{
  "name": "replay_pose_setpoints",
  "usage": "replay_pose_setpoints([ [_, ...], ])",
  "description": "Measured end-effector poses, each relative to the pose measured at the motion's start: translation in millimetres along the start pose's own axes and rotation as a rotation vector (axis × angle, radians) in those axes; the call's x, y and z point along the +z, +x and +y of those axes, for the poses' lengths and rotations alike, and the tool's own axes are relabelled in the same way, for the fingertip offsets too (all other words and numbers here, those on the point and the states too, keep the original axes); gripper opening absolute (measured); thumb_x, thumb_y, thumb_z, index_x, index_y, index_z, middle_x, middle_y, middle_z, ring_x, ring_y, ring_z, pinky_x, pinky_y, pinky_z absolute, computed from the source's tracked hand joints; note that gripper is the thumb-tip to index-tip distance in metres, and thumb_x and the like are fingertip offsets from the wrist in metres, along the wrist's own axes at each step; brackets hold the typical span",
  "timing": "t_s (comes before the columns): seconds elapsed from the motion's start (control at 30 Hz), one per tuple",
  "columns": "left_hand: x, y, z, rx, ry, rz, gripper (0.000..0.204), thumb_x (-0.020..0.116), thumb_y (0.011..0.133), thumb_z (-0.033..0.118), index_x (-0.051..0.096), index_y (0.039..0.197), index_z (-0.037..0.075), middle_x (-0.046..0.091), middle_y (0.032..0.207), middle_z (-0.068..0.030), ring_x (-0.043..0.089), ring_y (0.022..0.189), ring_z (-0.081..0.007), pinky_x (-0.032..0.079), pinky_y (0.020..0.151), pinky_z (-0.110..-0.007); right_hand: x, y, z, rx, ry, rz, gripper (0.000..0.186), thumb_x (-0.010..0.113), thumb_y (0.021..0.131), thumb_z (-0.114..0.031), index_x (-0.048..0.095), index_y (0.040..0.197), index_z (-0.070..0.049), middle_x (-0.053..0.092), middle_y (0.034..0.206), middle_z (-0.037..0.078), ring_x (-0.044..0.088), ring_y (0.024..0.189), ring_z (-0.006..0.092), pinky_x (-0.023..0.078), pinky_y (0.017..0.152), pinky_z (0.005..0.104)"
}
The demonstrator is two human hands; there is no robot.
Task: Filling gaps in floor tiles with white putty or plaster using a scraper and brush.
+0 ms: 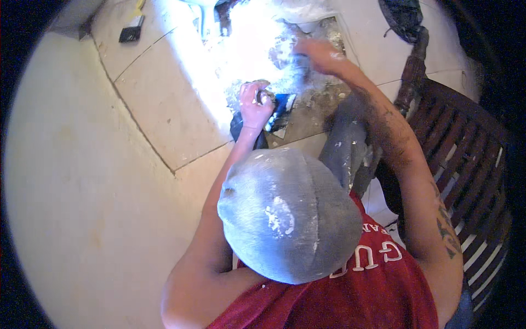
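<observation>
My left hand (256, 105) is closed around a small, pale-smeared object, too unclear to name. Just to its right is a flat dark-blue piece with white smears (282, 105); whether the two are joined I cannot tell. My right hand (323, 56) is stretched out farther ahead and to the right, its fingers smeared by motion. Both hands are over a rough, dusty patch of floor (315, 118), bordered by tiles. Glaring light hides much of that patch. A rounded grey surface with white marks (290, 216) covers part of my red shirt (329, 301).
A flat brush (131, 32) with dark bristles and a yellow handle lies on the beige floor tiles (181, 115) at the far left. A pale wall (66, 181) runs along the left. To the right stands dark slatted wooden furniture (457, 131), with a black item (402, 19) beyond it.
</observation>
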State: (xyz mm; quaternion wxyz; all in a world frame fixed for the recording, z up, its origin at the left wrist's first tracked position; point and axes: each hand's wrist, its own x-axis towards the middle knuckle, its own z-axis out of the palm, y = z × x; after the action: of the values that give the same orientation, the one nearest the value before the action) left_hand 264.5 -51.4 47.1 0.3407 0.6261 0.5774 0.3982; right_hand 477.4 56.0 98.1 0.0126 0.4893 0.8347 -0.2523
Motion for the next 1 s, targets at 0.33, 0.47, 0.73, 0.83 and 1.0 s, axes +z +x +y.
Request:
replay_pose_setpoints([
  [0.33,-1,0,25,0.021,-0.016,0.029,0.023,0.053,0.062,0.0,0.055,0.084,0.005,0.055,0.083,-0.0124,0.051,0.081,-0.03,0.041,0.076,-0.037,61,-32,-23,0.011,-0.396,0.144,0.031,0.045,0.073,-0.011,0.051,0.103,-0.004,0.047,0.105,0.013,0.042,0.101,0.0282,0.034,0.083,0.0442],
  [0.47,-5,1,32,0.01,-0.06,0.038,0.022,0.05,0.062,-0.002,0.055,0.083,0.004,0.056,0.082,-0.0125,0.051,0.08,-0.0289,0.041,0.073,-0.036,62,-47,-27,-0.016,-0.349,0.04,0.033,0.048,0.07,-0.009,0.051,0.103,-0.006,0.047,0.107,0.011,0.042,0.101,0.0285,0.033,0.083,0.0444],
  [0.73,20,-2,5,-0.049,-0.044,-0.052,0.033,0.054,0.058,0.006,0.058,0.091,0.009,0.055,0.088,-0.0104,0.05,0.087,-0.0283,0.037,0.081,-0.037,51,-60,52,-0.034,-0.245,-0.102,0.036,0.045,0.069,0.002,0.048,0.105,-0.004,0.048,0.104,0.018,0.047,0.096,0.0334,0.04,0.082,0.0402],
  [0.83,-6,-2,-8,0.082,0.126,0.006,0.023,0.052,0.06,0.003,0.057,0.082,0.007,0.056,0.082,-0.0108,0.05,0.081,-0.0286,0.039,0.077,-0.037,10,-7,-2,0.002,0.052,0.081,0.037,0.043,0.069,0.004,0.049,0.105,-0.003,0.05,0.103,0.017,0.046,0.1,0.033,0.038,0.086,0.0396],
  [1.0,13,0,2,0.088,-0.006,0.008,0.023,0.052,0.059,-0.002,0.058,0.079,0.006,0.058,0.082,-0.0102,0.051,0.08,-0.0275,0.041,0.074,-0.035,13,7,-8,0.164,-0.106,0.071,0.03,0.05,0.069,-0.005,0.053,0.098,-0.007,0.052,0.099,0.014,0.05,0.096,0.0319,0.042,0.077,0.0458],
])
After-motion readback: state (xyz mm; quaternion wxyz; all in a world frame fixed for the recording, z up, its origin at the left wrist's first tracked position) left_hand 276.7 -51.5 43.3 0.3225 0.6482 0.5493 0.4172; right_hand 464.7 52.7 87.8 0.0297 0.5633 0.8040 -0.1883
